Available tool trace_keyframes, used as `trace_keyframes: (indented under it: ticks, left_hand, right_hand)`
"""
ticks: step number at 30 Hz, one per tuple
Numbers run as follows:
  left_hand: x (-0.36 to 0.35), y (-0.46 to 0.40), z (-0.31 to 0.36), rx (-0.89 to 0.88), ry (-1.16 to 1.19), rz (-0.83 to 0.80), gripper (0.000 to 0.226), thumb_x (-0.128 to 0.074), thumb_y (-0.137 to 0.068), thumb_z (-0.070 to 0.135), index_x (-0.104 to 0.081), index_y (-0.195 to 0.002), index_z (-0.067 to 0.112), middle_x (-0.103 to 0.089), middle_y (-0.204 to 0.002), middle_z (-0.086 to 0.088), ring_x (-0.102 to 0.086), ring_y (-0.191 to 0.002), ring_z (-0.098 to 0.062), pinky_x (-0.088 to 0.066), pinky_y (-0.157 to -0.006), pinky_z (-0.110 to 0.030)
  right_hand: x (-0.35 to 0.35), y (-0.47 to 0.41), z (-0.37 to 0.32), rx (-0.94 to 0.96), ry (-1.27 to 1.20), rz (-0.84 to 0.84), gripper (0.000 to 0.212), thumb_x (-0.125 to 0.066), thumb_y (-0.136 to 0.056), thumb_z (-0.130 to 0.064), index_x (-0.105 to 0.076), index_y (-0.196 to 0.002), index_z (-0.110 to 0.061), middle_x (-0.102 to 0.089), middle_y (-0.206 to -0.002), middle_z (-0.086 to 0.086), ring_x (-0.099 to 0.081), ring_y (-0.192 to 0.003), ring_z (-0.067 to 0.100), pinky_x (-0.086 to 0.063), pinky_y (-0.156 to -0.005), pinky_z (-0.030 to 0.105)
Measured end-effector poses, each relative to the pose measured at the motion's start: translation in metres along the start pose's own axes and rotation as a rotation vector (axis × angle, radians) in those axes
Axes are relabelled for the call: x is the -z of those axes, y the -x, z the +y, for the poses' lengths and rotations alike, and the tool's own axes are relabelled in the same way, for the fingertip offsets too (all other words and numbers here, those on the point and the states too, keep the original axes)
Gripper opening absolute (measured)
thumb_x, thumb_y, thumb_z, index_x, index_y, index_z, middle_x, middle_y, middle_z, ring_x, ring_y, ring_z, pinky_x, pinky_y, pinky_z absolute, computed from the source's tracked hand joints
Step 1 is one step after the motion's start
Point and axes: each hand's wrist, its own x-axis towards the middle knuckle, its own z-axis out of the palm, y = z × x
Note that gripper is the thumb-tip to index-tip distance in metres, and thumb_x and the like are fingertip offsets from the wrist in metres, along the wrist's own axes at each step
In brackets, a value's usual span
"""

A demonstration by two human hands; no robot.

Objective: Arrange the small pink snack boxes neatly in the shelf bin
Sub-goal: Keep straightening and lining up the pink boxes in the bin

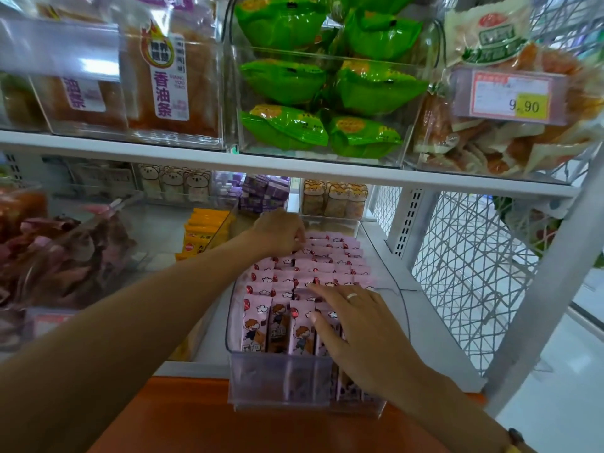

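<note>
The small snack boxes (pixel 287 282) are pale pink, printed with cartoon children, white clouds and red balloons. Their bin (pixel 281 380) is clear plastic. On the shelf above, the packets (pixel 284 125) are bright green with orange-yellow patches. A price tag (pixel 510 96) is pink-framed with a yellow panel. Left of the bin, a pack (pixel 202 230) is orange-yellow. The ring (pixel 352 295) is silver.

"9.90" on price tag (pixel 513 97); "香油条" on packet (pixel 170 83)

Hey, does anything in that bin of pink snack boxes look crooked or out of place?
Nothing stands out. The pink snack boxes stand upright in even rows inside the clear bin. The left hand is at the back rows; the right hand lies flat on the front ones.
</note>
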Motion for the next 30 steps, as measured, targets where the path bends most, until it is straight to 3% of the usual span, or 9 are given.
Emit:
trace_keyframes:
  ticks: [5, 9, 11, 13, 15, 19, 23, 26, 30]
  left_hand:
    - [0.005, 0.007, 0.009, 0.175, 0.291, 0.334, 0.015, -0.051, -0.098, 0.021, -0.062, -0.104, 0.014, -0.066, -0.108, -0.006, -0.058, -0.088, -0.017, -0.048, -0.073, -0.029]
    - [0.018, 0.039, 0.023, 0.266, 0.706, 0.561, 0.017, -0.042, -0.102, 0.029, -0.052, -0.101, 0.016, -0.066, -0.090, -0.011, -0.065, -0.079, -0.029, -0.055, -0.067, -0.040]
    - [0.027, 0.064, 0.032, 0.288, 0.879, 0.688, 0.018, -0.046, -0.100, 0.026, -0.054, -0.106, 0.012, -0.066, -0.093, -0.009, -0.067, -0.084, -0.020, -0.057, -0.074, -0.040]
    - [0.035, 0.089, 0.040, 0.276, 0.997, 0.813, 0.014, -0.051, -0.098, 0.024, -0.058, -0.105, 0.013, -0.066, -0.087, 0.003, -0.064, -0.077, 0.002, -0.056, -0.068, -0.022]
    - [0.044, 0.115, 0.048, 0.219, 1.102, 0.872, 0.005, -0.054, -0.096, 0.019, -0.059, -0.095, 0.021, -0.065, -0.081, 0.011, -0.062, -0.072, 0.008, -0.051, -0.062, -0.012]
    - [0.047, 0.153, 0.059, 0.145, 1.110, 0.849, 0.011, -0.059, -0.093, 0.019, -0.062, -0.093, 0.030, -0.069, -0.091, 0.011, -0.066, -0.086, 0.000, -0.051, -0.070, -0.011]
    - [0.039, 0.168, 0.060, 0.110, 1.201, 0.732, 0.012, -0.059, -0.093, 0.021, -0.065, -0.100, 0.028, -0.071, -0.096, 0.010, -0.068, -0.093, -0.006, -0.055, -0.077, -0.018]
    - [0.036, 0.171, 0.056, 0.094, 1.235, 0.632, 0.023, -0.057, -0.094, 0.018, -0.058, -0.112, 0.032, -0.066, -0.114, 0.011, -0.063, -0.105, -0.003, -0.054, -0.085, -0.021]
    - [0.024, 0.176, 0.056, 0.130, 1.030, 0.419, 0.045, -0.069, -0.083, 0.034, -0.046, -0.121, 0.040, -0.053, -0.114, 0.026, -0.056, -0.100, 0.012, -0.050, -0.072, -0.008]
  right_hand:
    - [0.001, -0.001, 0.000, -0.004, -0.012, -0.004, 0.042, -0.036, -0.099, -0.043, -0.030, -0.141, -0.042, -0.046, -0.138, -0.015, -0.034, -0.127, 0.003, -0.012, -0.103, 0.017]
    - [0.002, -0.002, -0.001, -0.021, -0.008, -0.021, 0.043, -0.039, -0.098, -0.042, -0.030, -0.140, -0.043, -0.047, -0.138, -0.013, -0.036, -0.128, 0.006, -0.017, -0.109, 0.024]
    - [0.004, -0.002, -0.002, -0.024, -0.007, -0.033, 0.042, -0.040, -0.098, -0.040, -0.033, -0.140, -0.042, -0.048, -0.137, -0.012, -0.037, -0.127, 0.006, -0.018, -0.109, 0.025]
    - [0.006, -0.003, -0.005, -0.035, -0.026, -0.008, 0.042, -0.041, -0.098, -0.040, -0.036, -0.140, -0.039, -0.046, -0.140, -0.009, -0.037, -0.125, 0.004, -0.022, -0.104, 0.022]
    - [0.012, -0.005, -0.013, -0.067, -0.132, 0.090, 0.046, -0.040, -0.096, -0.050, -0.035, -0.140, -0.037, -0.042, -0.143, -0.009, -0.036, -0.120, 0.001, -0.023, -0.098, 0.020]
    - [0.022, -0.009, -0.041, -0.103, -0.507, 0.200, 0.072, -0.039, -0.076, -0.079, -0.029, -0.139, -0.044, -0.039, -0.139, -0.019, -0.037, -0.120, -0.004, -0.032, -0.095, 0.021]
    - [0.020, -0.013, -0.056, -0.085, -0.693, 0.140, 0.051, -0.046, -0.081, -0.060, -0.045, -0.127, -0.037, -0.055, -0.113, -0.019, -0.053, -0.099, -0.010, -0.045, -0.074, 0.005]
    - [0.016, -0.016, -0.053, -0.212, -0.891, 0.128, 0.038, -0.053, -0.084, -0.046, -0.052, -0.120, -0.033, -0.065, -0.106, -0.010, -0.064, -0.091, -0.002, -0.051, -0.069, 0.011]
    - [0.013, -0.018, -0.046, -0.457, -1.206, 0.086, 0.034, -0.056, -0.091, -0.034, -0.056, -0.123, -0.024, -0.071, -0.104, -0.005, -0.069, -0.089, 0.007, -0.053, -0.068, 0.021]
